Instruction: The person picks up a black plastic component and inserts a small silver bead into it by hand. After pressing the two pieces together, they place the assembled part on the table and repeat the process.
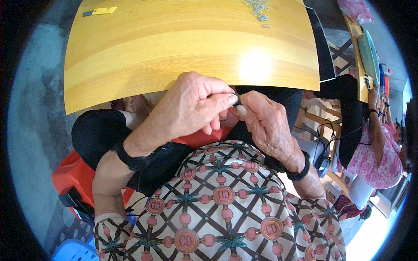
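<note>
My left hand (187,106) and my right hand (266,122) meet in front of the table's near edge, fingertips touching. Between their thumbs and forefingers they pinch a small black piece (237,102). Most of it is hidden by the fingers, so its kind cannot be made out. The other fingers of my left hand hang loosely curled below. On the wooden table (174,48), a scatter of small silvery metal parts (257,9) lies at the far right. A yellow utility knife (102,11) with a grey end rests at the far left.
A red plastic seat (72,174) is at my left, with a blue plastic stool (75,251) below it. To the right another person in a pink patterned top (379,154) sits at a second table holding a pale green tray (369,54). Dark cables (324,126) hang between.
</note>
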{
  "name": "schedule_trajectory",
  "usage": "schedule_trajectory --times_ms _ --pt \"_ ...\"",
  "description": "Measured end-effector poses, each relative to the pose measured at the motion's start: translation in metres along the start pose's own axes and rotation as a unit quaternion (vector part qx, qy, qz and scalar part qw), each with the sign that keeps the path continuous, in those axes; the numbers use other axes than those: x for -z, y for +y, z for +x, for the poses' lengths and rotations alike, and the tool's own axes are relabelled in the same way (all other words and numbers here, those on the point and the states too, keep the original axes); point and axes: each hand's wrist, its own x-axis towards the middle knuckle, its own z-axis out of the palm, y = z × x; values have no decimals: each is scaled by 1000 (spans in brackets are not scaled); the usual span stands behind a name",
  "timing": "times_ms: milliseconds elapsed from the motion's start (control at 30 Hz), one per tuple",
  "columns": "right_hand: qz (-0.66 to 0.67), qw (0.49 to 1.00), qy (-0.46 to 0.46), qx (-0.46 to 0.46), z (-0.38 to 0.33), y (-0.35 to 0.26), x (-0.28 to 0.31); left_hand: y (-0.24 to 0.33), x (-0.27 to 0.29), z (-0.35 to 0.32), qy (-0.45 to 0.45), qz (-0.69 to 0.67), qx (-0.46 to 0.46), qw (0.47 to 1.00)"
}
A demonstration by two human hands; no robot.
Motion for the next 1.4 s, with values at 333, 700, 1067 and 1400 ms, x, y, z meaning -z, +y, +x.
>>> schedule_trajectory --times_ms 333,700,1067,1400 --pt "28 995 47 79 -2 1 5 12 11 -4 -83 -99 71 989" --pt "57 986 -5 156 9 5 15 10 9 -6 -140 -91 87 982" --pt "21 982 62 179 18 15 14 6 8 2 -95 -131 68 984" --pt "27 983 63 170 17 12 15 4 9 4 -120 -104 79 984"
